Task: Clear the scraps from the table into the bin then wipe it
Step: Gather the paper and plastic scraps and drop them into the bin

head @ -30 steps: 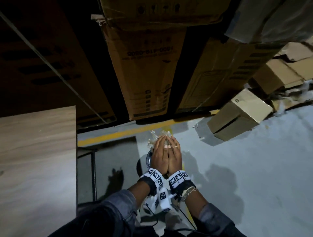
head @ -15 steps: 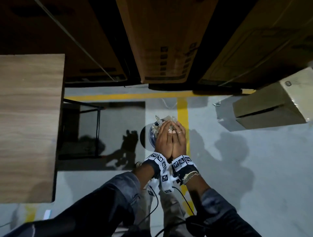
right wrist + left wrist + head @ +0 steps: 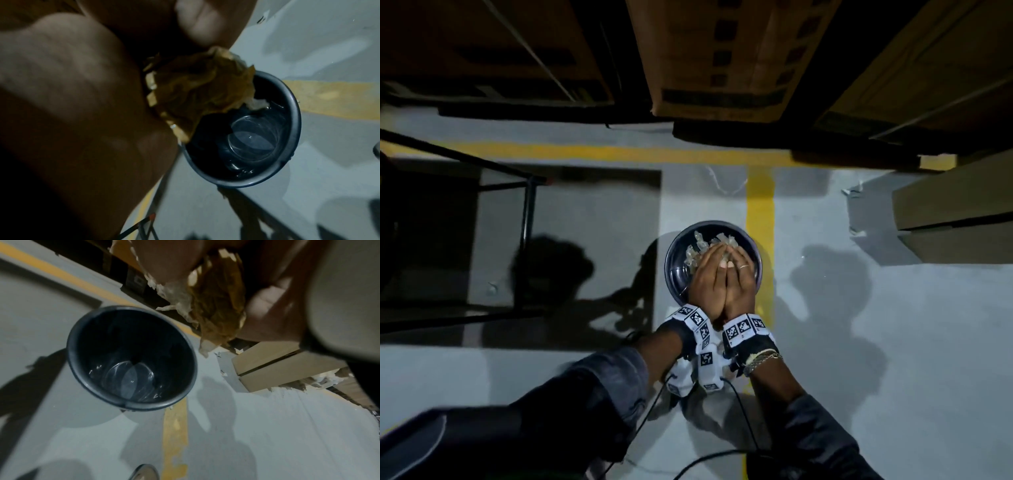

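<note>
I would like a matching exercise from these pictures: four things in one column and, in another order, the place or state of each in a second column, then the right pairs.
Things
1. scraps
2. bin
3. yellow line
4. cardboard box

Place or state
a. painted on the grey floor
b. pressed between the left hand and the right hand
c. stands open on the floor, below the hands
d. lies on the floor, beside the bin

Pairs: 1-b, 2-c, 3-a, 4-d
</note>
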`<state>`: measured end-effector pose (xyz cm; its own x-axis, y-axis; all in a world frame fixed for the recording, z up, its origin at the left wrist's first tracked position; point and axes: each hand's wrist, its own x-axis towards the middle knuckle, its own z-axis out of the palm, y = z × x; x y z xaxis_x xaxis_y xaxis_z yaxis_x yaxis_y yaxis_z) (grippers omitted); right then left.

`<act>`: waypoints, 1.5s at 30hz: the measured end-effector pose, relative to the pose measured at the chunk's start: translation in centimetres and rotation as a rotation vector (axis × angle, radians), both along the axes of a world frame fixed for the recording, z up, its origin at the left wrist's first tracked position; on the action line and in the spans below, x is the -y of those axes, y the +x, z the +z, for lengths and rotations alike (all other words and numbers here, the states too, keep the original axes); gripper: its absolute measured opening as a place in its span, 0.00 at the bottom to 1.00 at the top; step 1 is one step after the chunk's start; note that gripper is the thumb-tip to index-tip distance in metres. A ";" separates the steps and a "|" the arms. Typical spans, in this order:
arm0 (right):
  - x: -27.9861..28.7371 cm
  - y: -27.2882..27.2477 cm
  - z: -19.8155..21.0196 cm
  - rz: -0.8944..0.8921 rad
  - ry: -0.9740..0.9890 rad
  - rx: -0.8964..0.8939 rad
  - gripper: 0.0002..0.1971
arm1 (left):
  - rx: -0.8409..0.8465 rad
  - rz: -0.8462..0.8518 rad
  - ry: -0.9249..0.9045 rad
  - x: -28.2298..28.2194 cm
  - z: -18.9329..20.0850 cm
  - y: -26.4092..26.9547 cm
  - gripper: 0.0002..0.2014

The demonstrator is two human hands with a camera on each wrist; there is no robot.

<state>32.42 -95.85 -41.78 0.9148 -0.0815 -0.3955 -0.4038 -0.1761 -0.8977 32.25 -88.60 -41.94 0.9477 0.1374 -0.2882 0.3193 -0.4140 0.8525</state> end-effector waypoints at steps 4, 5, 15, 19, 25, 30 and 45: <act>-0.5 0.0 -5.6 0.036 -0.028 -0.004 0.19 | -0.040 0.009 -0.061 -0.7 -6.5 -0.5 0.26; -0.2 0.2 -6.7 0.064 -0.049 -0.013 0.21 | -0.041 0.003 -0.074 -0.9 -7.3 -0.5 0.26; 1.6 0.6 2.6 0.170 -0.176 -0.051 0.17 | -0.036 -0.026 -0.031 -2.4 3.4 -2.0 0.28; 1.4 -1.2 13.1 0.239 -0.175 -0.053 0.17 | -0.063 0.004 -0.013 -2.9 14.5 -3.9 0.30; 1.0 -4.1 29.6 0.363 -0.232 0.058 0.19 | 0.023 0.034 0.049 -4.1 29.7 -6.9 0.29; -1.1 -6.1 38.3 0.537 -0.242 0.247 0.27 | 0.136 0.082 0.127 -6.8 38.7 -9.8 0.32; -16.8 -12.2 48.9 0.795 -0.240 0.599 0.25 | 0.274 0.489 0.263 -22.3 48.8 -21.1 0.25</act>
<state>20.22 -79.07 7.17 0.7806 0.6183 0.0915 0.4120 -0.3990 -0.8192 11.18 -66.33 6.85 0.7918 0.6078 0.0593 0.3091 -0.4827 0.8194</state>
